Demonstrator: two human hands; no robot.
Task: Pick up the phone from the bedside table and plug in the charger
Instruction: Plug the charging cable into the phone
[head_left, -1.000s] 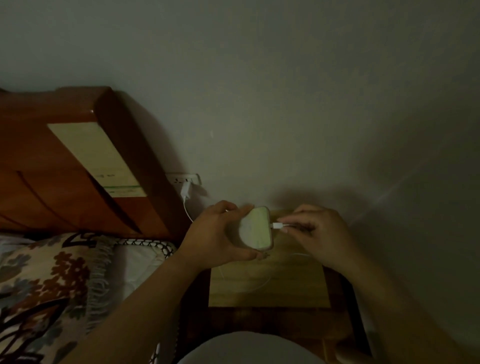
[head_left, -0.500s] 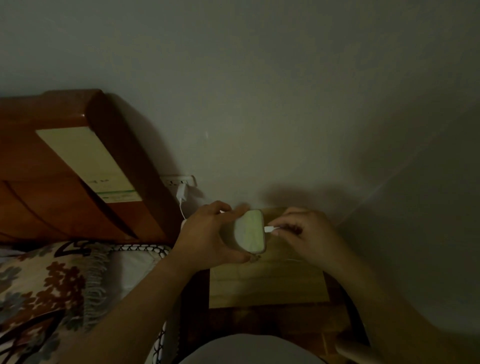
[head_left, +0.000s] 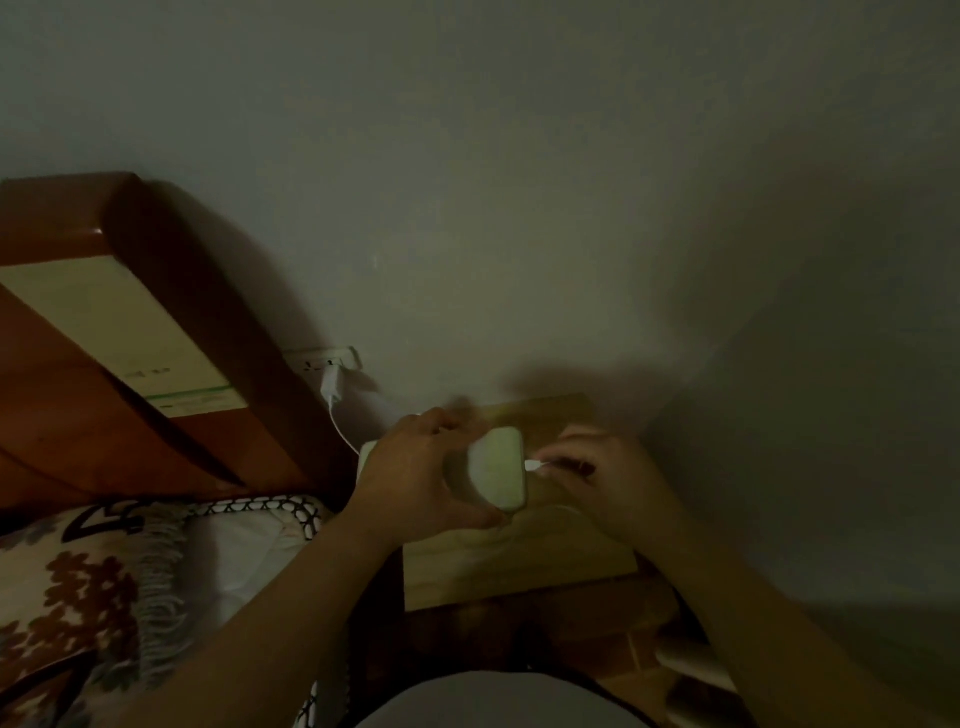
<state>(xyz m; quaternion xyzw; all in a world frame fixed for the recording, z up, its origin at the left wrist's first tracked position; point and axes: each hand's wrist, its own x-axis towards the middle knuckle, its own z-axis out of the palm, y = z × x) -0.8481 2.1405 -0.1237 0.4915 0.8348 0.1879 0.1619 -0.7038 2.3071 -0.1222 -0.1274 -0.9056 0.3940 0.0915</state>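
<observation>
My left hand (head_left: 415, 475) grips a pale green phone (head_left: 498, 473) and holds it above the light wooden bedside table (head_left: 519, 566). My right hand (head_left: 602, 480) pinches the white charger plug (head_left: 534, 465), whose tip sits right at the phone's right edge. I cannot tell whether the plug is inside the port. A white adapter (head_left: 332, 384) sits in the wall socket (head_left: 322, 359), and its thin white cable (head_left: 343, 431) drops toward the table. The room is dim.
A reddish wooden headboard (head_left: 104, 395) with a pale panel stands at the left. A floral fringed pillow (head_left: 93, 587) lies below it. The grey wall rises close behind the table. A white rounded object (head_left: 696, 667) shows at the bottom right.
Both hands, with phone and plug, have stayed together over the table. The view has tilted a little, so the headboard and socket sit slightly lower left.
</observation>
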